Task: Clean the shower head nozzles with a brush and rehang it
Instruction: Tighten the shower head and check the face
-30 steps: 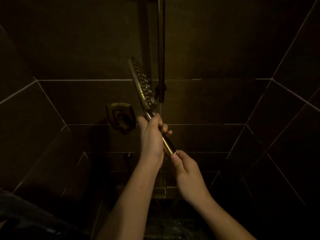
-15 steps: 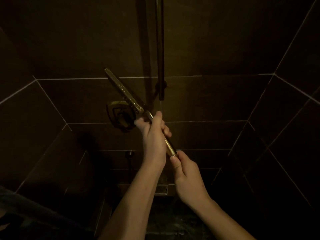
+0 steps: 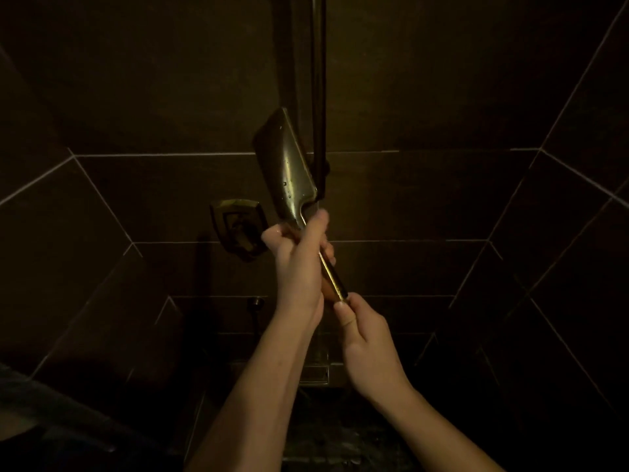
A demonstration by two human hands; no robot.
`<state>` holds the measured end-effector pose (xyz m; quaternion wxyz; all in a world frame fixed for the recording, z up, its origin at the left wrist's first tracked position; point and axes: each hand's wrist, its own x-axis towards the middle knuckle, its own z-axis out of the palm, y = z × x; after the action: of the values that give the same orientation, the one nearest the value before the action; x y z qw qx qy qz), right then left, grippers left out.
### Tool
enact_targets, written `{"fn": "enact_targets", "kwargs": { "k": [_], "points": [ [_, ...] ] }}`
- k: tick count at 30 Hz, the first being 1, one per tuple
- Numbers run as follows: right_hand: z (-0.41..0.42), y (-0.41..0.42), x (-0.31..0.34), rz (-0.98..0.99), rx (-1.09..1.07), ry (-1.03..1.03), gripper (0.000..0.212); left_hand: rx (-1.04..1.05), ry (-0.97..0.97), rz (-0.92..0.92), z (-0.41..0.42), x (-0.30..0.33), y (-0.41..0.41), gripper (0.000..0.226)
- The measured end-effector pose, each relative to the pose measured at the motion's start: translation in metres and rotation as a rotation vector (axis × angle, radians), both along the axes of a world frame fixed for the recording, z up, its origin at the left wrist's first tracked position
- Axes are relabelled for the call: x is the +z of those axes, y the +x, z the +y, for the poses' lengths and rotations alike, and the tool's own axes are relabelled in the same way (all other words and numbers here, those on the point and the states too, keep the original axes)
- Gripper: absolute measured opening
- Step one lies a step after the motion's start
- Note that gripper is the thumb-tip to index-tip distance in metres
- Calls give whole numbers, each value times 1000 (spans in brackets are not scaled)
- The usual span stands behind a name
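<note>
Shower head [image 3: 289,172]: rigid metal, wet, likely slippery. Left hand [image 3: 299,264] fingers clamp handle; right hand [image 3: 367,338] pinches handle end.

We see the shower head [image 3: 289,168] rising above the left hand [image 3: 299,264], whose fingers wrap its handle [image 3: 332,277]. The right hand [image 3: 366,338] sits below, at the handle's lower end. The rail [image 3: 319,97] stands just right of the head; the wall control [image 3: 238,226] lies left of the fingers.

left hand [image 3: 299,267] bare | right hand [image 3: 369,345] bare | forearms sleeveless, no jewellery
</note>
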<state>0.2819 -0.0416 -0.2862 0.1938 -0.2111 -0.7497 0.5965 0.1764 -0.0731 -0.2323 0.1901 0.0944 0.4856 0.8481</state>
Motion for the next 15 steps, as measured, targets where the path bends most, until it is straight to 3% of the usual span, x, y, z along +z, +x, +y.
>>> {"fn": "enact_targets", "kwargs": {
  "k": [8, 11, 15],
  "points": [
    [-2, 1, -3, 55, 12, -61, 21, -239, 140, 31, -8, -5, -11, 30],
    [3, 0, -3, 58, 11, -75, 22, -210, 104, 15, -10, -1, -11, 20],
    [5, -2, -5, 51, -31, -44, 20, -188, 8, 16, -14, 3, -12, 30]
  ]
}}
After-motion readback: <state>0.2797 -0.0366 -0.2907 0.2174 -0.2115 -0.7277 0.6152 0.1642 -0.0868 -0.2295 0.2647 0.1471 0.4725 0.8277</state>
